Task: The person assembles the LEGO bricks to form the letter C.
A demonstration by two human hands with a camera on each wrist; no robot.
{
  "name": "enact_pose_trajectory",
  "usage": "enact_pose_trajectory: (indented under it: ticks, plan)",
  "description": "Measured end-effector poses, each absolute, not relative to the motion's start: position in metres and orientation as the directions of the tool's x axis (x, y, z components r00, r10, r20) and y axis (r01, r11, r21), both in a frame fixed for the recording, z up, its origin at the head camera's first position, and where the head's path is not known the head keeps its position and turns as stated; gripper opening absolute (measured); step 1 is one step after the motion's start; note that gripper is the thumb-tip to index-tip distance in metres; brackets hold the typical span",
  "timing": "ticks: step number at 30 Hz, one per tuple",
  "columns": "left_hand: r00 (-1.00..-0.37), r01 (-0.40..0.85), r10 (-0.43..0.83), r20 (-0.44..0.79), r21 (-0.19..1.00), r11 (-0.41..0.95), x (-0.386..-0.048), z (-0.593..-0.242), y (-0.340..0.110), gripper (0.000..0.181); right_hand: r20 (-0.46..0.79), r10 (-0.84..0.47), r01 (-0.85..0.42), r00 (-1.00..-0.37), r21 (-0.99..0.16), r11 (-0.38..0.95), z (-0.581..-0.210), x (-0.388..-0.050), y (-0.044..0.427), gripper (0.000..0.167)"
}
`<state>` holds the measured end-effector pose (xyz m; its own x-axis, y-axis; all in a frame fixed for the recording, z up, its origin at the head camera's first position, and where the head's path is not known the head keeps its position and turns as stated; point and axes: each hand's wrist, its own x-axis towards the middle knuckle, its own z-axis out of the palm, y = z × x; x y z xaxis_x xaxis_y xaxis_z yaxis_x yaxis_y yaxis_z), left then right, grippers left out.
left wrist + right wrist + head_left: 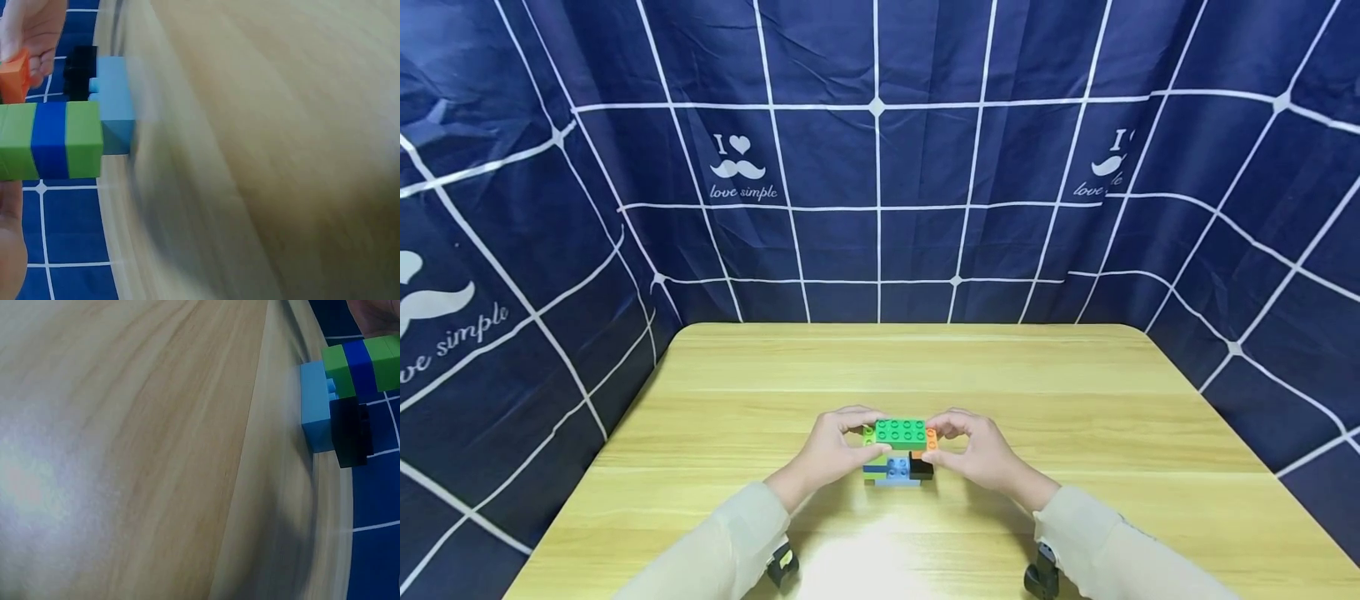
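Note:
A built-up figure of toy building bricks is near the middle of the table. Its base is a light blue brick (898,468), with lime and dark blue bricks (50,140) stacked on the left side. A black brick (348,431) sits on the base's right side. Across the top lies a green eight-stud brick (901,432). My left hand (829,448) pinches the lime brick (868,436) at the green brick's left end, thumb in front. At the other end, my right hand (987,454) pinches an orange brick (15,78). A gap shows between the orange and black bricks.
The wooden table (737,367) has rounded far corners. Dark blue cloth with white grid lines (917,158) hangs behind it and along both sides. Black wrist devices (784,567) show under both sleeves.

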<state>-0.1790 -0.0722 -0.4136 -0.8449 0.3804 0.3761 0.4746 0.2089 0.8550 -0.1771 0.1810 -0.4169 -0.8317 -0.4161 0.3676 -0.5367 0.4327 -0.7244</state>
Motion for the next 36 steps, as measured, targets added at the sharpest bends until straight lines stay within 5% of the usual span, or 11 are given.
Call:
enact_pose_trajectory:
  ticks: [11,17,29,36]
  plan:
    - [-0.861,0.436,0.37,0.35,0.881,0.181,-0.165,-0.4,-0.075,0.047,0.42,-0.443,-0.597,-0.792,-0.686,0.416,-0.418,-0.177,0.181,0.033]
    - [-0.861,0.438,0.37,0.35,0.879,0.189,-0.171,-0.424,-0.089,0.052,0.393,-0.446,-0.576,-0.804,-0.701,0.421,-0.418,-0.176,0.181,0.036]
    - [-0.895,0.37,0.354,0.273,0.896,0.244,-0.171,-0.445,-0.099,0.036,0.402,-0.452,-0.585,-0.796,-0.703,0.404,-0.421,-0.176,0.183,0.036]
    - [-0.909,0.324,0.348,0.229,0.914,0.244,-0.169,-0.433,-0.096,0.032,0.306,-0.406,-0.478,-0.861,-0.762,0.438,-0.417,-0.175,0.182,0.038]
